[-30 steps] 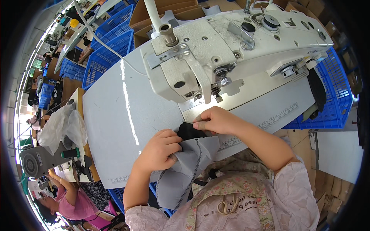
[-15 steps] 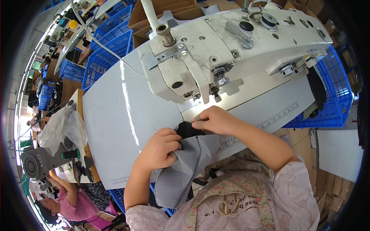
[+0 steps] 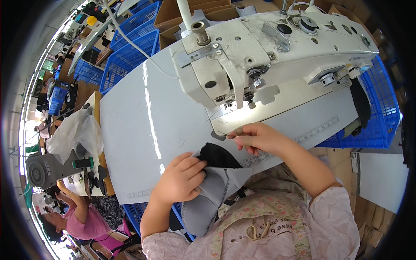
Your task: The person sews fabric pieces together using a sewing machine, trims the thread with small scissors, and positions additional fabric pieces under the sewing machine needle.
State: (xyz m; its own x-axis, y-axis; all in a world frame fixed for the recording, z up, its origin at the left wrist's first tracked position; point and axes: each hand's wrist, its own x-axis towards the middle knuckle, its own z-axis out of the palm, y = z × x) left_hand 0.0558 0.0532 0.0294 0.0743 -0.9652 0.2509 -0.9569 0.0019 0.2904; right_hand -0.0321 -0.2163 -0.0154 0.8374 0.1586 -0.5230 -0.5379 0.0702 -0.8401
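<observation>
Left hand [image 3: 181, 180] curled, pinching the edge of a grey cloth piece [image 3: 203, 212], likely to steady it, black lining [image 3: 219, 157] facing up. Cloth overhangs the near edge of the table [image 3: 125, 130], before the sewing machine [image 3: 242, 52], probably for easy reach. Right hand [image 3: 260, 139] clear of cloth, fingertips pinching a thin dark strand [image 3: 226, 135], presumably for fine control.

The person's two bare hands [image 3: 182, 178] [image 3: 260, 139] and one grey fabric piece [image 3: 201, 212] were near, one white sewing machine [image 3: 260, 56] far, one grey sewing machine [image 3: 47, 171] and one co-worker [image 3: 82, 223] left, one blue crate [image 3: 387, 97] right.
</observation>
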